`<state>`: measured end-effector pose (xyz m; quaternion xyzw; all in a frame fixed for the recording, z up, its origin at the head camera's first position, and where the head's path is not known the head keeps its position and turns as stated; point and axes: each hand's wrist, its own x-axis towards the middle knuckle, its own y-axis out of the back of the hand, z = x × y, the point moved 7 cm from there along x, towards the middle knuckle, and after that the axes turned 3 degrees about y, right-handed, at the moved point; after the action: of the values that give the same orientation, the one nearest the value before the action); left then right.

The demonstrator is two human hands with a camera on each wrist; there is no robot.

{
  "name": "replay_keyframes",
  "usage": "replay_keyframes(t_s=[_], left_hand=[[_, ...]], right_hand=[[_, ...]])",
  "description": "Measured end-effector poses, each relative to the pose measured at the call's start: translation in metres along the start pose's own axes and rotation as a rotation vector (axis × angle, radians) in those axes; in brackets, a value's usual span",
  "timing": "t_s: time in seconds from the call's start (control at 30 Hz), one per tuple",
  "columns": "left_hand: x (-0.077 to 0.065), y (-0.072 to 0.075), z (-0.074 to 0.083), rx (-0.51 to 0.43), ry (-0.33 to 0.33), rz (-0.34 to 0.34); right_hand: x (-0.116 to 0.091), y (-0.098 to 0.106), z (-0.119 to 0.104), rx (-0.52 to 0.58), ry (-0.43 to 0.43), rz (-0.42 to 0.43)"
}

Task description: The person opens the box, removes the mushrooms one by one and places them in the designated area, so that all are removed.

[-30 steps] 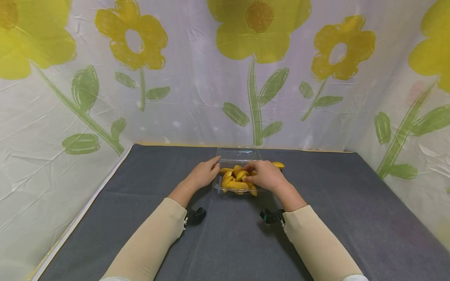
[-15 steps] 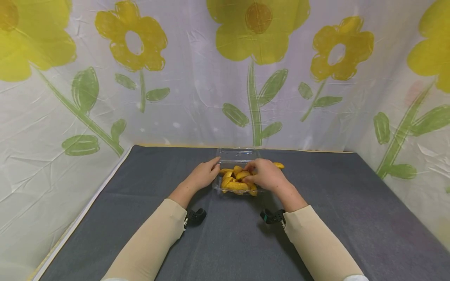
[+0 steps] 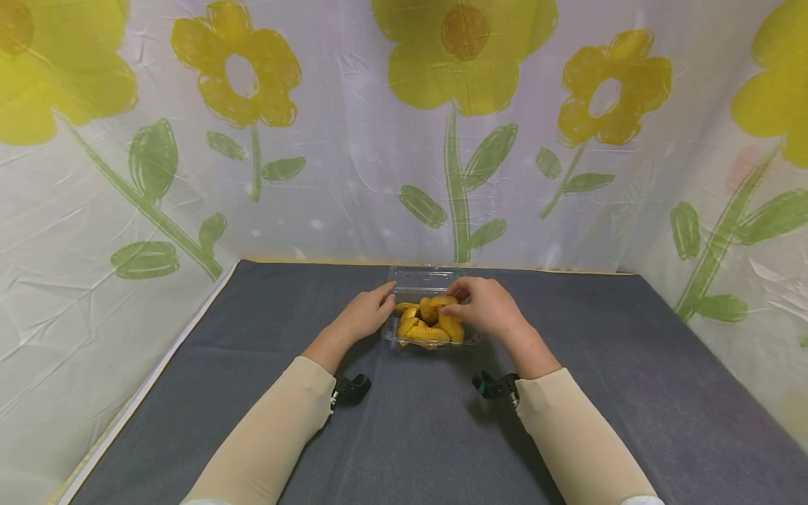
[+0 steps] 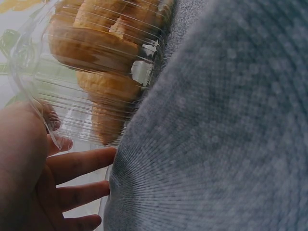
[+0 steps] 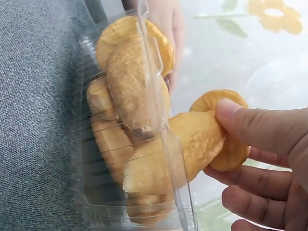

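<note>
Right hand pinching a mushroom-shaped piece at the container; left hand at its side

Head view: clear, ribbed plastic container [image 4: 72, 113] sits just above mid-frame on a dark grey-blue cloth [image 3: 404, 435]. Its clear plastic lid [image 3: 429, 276] is open, along the container's upper edge in the frame.

Hands apart, one on each side of the container. Left hand [image 3: 361, 315] at its left edge; the left wrist view gives fingers spread and mostly straight, with the container's rim beside the palm. Cannot tell whether the thumb presses the plastic.

Right hand [image 3: 489, 306] at the container's right: thumb and fingers clamped on the cap of a yellow-brown mushroom-shaped piece with a thick stem [image 5: 197, 137]. Right wrist view, centre: its cap is clear of the rim, while the stem slants to the lower left, its end seen through the container wall.

More yellow-brown mushroom-shaped pieces [image 3: 424, 334] lie heaped inside; exact count not readable.

Surroundings: beige sleeves [image 3: 259, 435] enter from lower left and lower right, a black strap [image 3: 352, 387] at each wrist. White backdrop [image 3: 353, 140] with yellow flowers and green leaves fills the upper frame.
</note>
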<state>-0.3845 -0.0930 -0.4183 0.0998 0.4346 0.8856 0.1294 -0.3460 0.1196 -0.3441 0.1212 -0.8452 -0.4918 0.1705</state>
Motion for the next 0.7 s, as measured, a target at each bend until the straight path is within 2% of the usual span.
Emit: replay_keyframes(t_s=[0.3,0.7], left_hand=[[-0.002,-0.001,0.000,0.002,0.023,-0.009],[-0.001,0.000,0.001,-0.012,0.010,-0.004]], right_hand=[[-0.002,0.007,0.004,0.071,-0.054,0.030],[-0.004,0.023,0.012,0.193,-0.076,0.064]])
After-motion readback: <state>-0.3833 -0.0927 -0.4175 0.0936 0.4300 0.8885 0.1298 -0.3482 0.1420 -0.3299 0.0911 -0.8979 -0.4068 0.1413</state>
